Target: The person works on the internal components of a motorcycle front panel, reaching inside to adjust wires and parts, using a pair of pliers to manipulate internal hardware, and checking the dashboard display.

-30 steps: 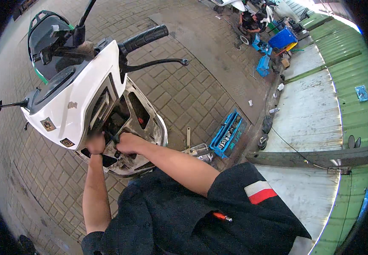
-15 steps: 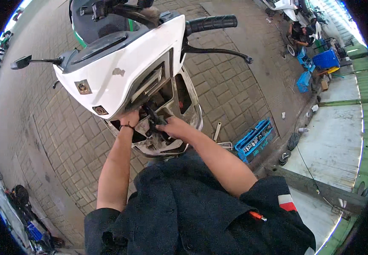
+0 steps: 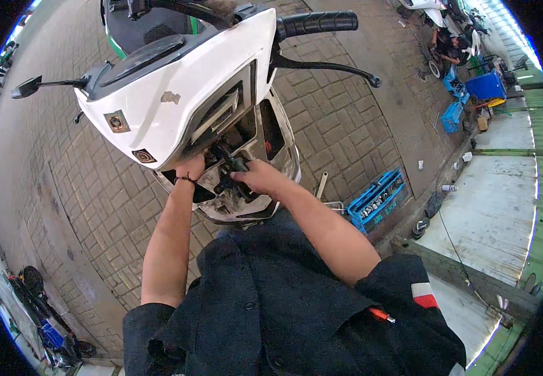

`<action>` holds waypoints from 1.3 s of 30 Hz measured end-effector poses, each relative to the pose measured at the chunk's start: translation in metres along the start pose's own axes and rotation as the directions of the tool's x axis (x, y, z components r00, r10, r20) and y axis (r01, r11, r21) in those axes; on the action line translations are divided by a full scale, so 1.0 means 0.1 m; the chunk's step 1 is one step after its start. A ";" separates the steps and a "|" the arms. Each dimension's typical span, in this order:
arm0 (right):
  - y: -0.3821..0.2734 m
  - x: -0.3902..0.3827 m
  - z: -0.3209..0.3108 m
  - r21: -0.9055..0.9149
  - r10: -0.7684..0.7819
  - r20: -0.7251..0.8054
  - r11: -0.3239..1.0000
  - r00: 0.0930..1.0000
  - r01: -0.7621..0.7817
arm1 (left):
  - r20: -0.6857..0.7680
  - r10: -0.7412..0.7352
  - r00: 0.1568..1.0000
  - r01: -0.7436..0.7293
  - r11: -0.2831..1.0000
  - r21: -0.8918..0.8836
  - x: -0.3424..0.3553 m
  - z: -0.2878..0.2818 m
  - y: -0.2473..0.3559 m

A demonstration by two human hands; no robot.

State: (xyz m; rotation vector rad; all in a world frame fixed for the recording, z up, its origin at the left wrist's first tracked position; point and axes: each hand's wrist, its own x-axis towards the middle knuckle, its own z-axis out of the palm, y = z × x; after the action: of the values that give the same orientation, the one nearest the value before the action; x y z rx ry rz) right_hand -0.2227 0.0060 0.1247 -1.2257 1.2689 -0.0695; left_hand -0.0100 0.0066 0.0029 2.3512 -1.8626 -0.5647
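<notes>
A white scooter body (image 3: pixel 146 128) stands in front of me, a black handlebar grip (image 3: pixel 318 24) and brake lever at its top. My left hand (image 3: pixel 190 168) reaches under the lower edge of the front panel, its fingertips hidden inside. My right hand (image 3: pixel 257 177) is closed on a black part (image 3: pixel 227 163) in the scooter's open lower cavity, just right of my left hand. The part's exact kind is unclear. A dark bracelet circles my left wrist.
A blue toolbox (image 3: pixel 365 210) with metal tools lies right of the scooter, near a long metal tool (image 3: pixel 321 187). Farther back, a person (image 3: pixel 447 50) crouches at another scooter beside blue crates (image 3: pixel 484 88). A corrugated wall (image 3: pixel 484 207) runs along the right; bikes line the left edge.
Since a second ago the view has turned, so the scooter and wall sit further right and more of the left side shows. Both hands remain in the scooter's lower opening.
</notes>
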 end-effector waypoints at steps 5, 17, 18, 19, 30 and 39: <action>0.20 0.20 0.04 0.020 0.013 0.018 1.000 1.000 -0.014 | 0.017 -0.055 0.998 0.056 0.998 -0.032 0.01 0.05 -0.02; 0.02 0.44 0.25 -0.290 -0.101 -0.001 0.952 0.995 0.096 | -0.047 0.008 0.999 -0.006 0.999 0.035 0.20 0.53 -0.50; -0.05 0.43 0.21 -0.359 -0.072 0.000 0.931 0.997 0.067 | -0.044 0.047 0.998 -0.044 0.997 0.067 0.22 0.51 -0.45; -0.11 0.40 0.18 -0.400 -0.099 0.004 0.912 0.995 0.092 | -0.061 0.032 0.998 -0.031 0.999 0.021 0.22 0.50 -0.41; -0.34 0.33 0.08 -0.636 -0.062 0.090 0.765 0.994 0.105 | -0.109 0.030 0.994 -0.060 0.957 -0.285 0.23 0.29 -0.18; -0.42 0.27 0.13 -0.615 -0.097 0.093 0.777 0.991 0.133 | -0.073 0.002 0.997 -0.033 0.901 -0.432 0.24 0.39 -0.25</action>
State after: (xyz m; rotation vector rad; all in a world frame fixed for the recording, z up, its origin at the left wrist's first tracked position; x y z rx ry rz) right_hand -0.1797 -0.0207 0.1343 -1.8620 1.2008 0.3225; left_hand 0.0044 -0.0035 -0.0460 2.0307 -1.5304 -0.7889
